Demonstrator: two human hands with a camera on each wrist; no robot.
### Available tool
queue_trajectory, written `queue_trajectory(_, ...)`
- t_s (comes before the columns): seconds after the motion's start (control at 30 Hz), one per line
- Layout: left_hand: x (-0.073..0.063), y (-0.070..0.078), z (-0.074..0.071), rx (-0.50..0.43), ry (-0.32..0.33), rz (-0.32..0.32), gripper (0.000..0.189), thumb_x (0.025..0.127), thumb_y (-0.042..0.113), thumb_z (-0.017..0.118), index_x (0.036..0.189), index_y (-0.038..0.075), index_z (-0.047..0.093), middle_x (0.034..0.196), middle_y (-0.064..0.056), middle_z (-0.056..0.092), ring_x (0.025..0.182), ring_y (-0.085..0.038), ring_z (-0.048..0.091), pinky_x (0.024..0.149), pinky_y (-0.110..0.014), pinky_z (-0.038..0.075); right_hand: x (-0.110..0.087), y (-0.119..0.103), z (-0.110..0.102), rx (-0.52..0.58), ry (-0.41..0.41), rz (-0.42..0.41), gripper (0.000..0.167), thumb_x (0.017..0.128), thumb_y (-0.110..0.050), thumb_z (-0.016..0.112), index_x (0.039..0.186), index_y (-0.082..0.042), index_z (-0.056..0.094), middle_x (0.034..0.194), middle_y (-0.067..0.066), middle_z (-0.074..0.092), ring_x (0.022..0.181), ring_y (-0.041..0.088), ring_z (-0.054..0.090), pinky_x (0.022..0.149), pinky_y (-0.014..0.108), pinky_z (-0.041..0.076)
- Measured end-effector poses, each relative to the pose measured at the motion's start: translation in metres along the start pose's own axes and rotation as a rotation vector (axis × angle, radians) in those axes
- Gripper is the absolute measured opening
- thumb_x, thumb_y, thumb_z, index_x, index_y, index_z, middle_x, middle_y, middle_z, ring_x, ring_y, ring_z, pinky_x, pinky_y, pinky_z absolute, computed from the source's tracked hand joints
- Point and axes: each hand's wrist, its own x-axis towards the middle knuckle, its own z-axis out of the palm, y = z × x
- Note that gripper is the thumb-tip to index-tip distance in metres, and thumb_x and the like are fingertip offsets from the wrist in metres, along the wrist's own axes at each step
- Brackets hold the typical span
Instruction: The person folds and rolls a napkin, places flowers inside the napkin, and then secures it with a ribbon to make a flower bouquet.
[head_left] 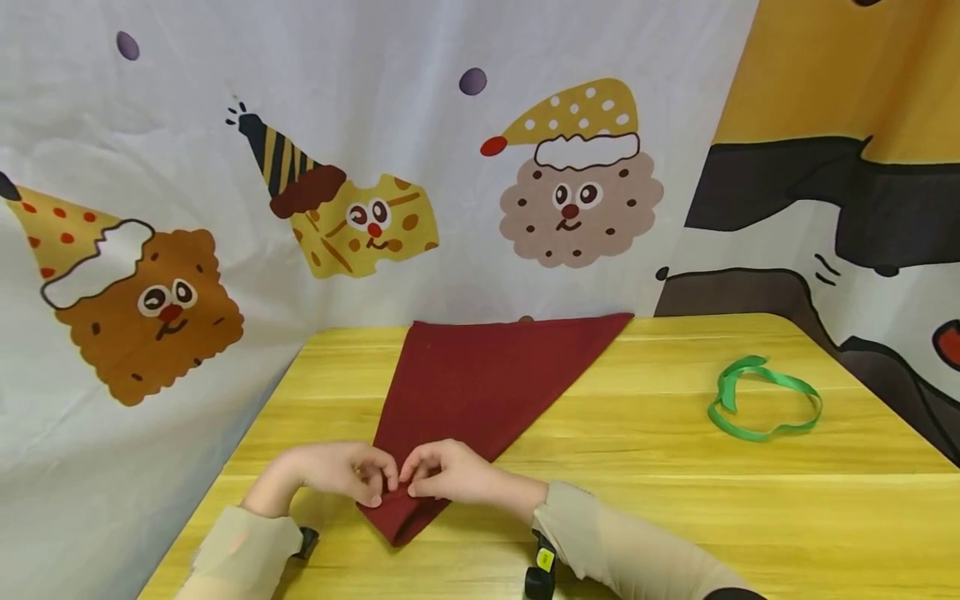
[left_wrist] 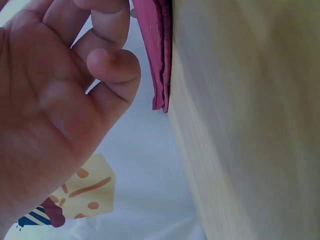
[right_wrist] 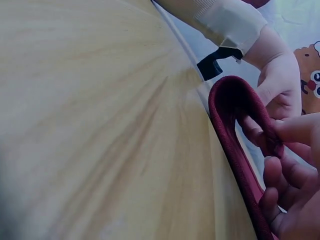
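Note:
A dark red cloth [head_left: 487,383] lies in a triangle on the table, its near point turned back into a rounded fold. My left hand [head_left: 347,469] holds the folded edge, thumb and fingers bent at the fabric. Right beside it, my right hand [head_left: 453,473] pinches the same edge between thumb and fingers. The right wrist view shows the cloth's fold [right_wrist: 235,92] standing up as an open loop, with fingers of both hands close together at its lip. In the left wrist view, part of the cloth [left_wrist: 159,55] shows beyond the curled fingers; their tips are partly out of frame.
A green ribbon [head_left: 806,392] lies in a loose loop at the right of the yellow wood-grain table [head_left: 637,450]. Behind the table hangs a white curtain [head_left: 450,292] printed with cartoon biscuits and cheese. The cloth reaches the table's far edge.

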Motion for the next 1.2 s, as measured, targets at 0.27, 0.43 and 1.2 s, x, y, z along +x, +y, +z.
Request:
queue_trajectory(0.27, -0.002, -0.002, 0.000, -0.050, -0.029, -0.035, 0.020, 0.086, 0.005, 0.065, 0.103, -0.001, 0.058, 0.078, 0.005, 0.060, 0.067, -0.003, 0.052, 0.063, -0.019, 0.041, 0.001, 0.004, 0.000, -0.244, -0.084, -0.077, 0.011, 0.086, -0.008, 0.072, 0.087, -0.018, 0.070, 0.074, -0.017, 0.063, 0.068, -0.005, 0.057, 0.061, 0.015, 0.046)
queue_trajectory(0.43, -0.004, -0.006, -0.002, -0.043, -0.053, 0.017, 0.015, 0.087, 0.001, 0.063, 0.101, 0.001, 0.059, 0.082, 0.003, 0.059, 0.072, -0.004, 0.053, 0.065, -0.021, 0.045, 0.001, 0.006, -0.001, -0.363, -0.119, -0.142, 0.013, 0.087, -0.006, 0.069, 0.086, -0.019, 0.069, 0.075, -0.019, 0.061, 0.070, -0.007, 0.054, 0.065, 0.013, 0.045)
queue_trajectory(1.2, -0.001, 0.003, 0.003, -0.003, -0.036, -0.002, 0.018, 0.086, -0.002, 0.062, 0.100, -0.003, 0.073, 0.089, -0.008, 0.069, 0.071, -0.002, 0.053, 0.063, -0.019, 0.045, 0.000, 0.001, -0.010, -0.472, -0.186, -0.093, 0.005, 0.081, -0.013, 0.077, 0.081, -0.018, 0.077, 0.073, -0.021, 0.057, 0.066, -0.009, 0.052, 0.062, 0.010, 0.044)
